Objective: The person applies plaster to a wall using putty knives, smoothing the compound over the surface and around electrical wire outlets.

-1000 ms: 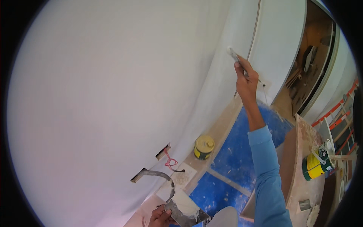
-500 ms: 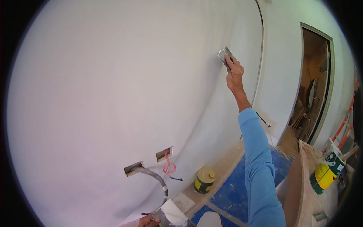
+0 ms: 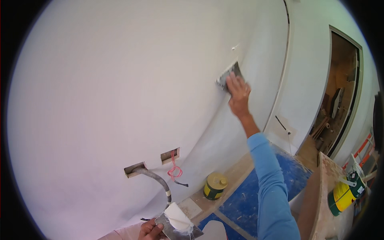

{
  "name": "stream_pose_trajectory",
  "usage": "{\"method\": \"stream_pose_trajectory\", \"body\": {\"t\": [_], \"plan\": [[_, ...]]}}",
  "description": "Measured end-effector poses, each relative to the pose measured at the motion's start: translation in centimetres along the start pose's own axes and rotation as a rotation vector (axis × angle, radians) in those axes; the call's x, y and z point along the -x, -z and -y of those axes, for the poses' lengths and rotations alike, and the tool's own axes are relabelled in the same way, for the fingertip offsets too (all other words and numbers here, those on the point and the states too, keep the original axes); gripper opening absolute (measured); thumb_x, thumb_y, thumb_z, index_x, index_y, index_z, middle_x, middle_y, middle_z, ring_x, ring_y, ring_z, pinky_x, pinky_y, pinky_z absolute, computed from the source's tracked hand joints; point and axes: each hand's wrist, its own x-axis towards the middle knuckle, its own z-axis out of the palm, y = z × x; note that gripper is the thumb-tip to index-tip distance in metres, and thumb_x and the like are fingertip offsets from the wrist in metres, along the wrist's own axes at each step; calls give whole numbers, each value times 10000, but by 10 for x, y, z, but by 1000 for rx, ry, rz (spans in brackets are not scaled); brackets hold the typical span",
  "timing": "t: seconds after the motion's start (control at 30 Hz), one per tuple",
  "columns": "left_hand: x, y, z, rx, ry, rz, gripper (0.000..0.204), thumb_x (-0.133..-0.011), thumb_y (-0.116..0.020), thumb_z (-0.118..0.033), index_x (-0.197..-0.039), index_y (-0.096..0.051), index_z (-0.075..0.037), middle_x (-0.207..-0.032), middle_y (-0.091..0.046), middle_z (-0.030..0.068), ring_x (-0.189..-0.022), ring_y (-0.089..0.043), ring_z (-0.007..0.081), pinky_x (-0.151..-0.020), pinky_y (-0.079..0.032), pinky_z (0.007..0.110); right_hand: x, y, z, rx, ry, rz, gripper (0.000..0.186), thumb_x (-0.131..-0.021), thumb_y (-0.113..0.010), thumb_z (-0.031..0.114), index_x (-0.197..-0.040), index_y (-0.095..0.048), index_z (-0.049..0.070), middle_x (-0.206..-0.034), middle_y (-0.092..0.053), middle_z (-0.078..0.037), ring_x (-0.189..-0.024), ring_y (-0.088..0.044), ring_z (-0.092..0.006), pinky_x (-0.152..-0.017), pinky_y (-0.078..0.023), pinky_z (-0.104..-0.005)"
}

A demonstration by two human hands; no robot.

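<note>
My right hand point(image 3: 240, 93) grips a flat grey putty knife point(image 3: 229, 77), its broad blade pressed to the white wall point(image 3: 120, 80). Just above the blade, a small dab of white putty point(image 3: 233, 48) sticks to the wall. Low in the view, my left hand point(image 3: 150, 230) is closed on the edge of a second flat metal putty knife point(image 3: 173, 232). A thick heap of white putty point(image 3: 178, 218) lies on that one.
Two box cutouts point(image 3: 135, 169) open in the wall, one with a grey conduit point(image 3: 160, 182), the other with pink wires point(image 3: 175, 172). A round can point(image 3: 215, 186) stands below near blue floor sheeting point(image 3: 244, 196). At right are a yellow-green bucket point(image 3: 343, 196) and a doorway point(image 3: 340, 92).
My right hand and its putty knife have moved down and slightly left along the wall. A white dab now shows above them. My left hand, with its putty-laden knife, sits slightly higher in view.
</note>
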Motion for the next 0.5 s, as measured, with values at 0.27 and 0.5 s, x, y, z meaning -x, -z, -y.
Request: {"method": "stream_pose_trajectory", "body": {"t": [0.27,0.5], "plan": [[3,-17,-10,-43,-29,-14,172,-939,-620,-152,-798,-620,-51,-598,-565,8,-472,-515,96,-496,-464,229,62,29,-39,-96,-136,-88,401,-792,-595,-59,-1169,-668,59,-1090,-700,-119,-980,-623,-326,-877,-464,-417],[-1,-8,-15,84,-5,-116,185,-914,-604,-103,-737,-615,-52,-584,-569,38,-490,-521,113,-494,-436,235,-111,41,-62,-73,-151,-102,272,-907,-593,106,-1157,-699,99,-1066,-713,-121,-997,-626,-326,-909,-454,-391]]}}
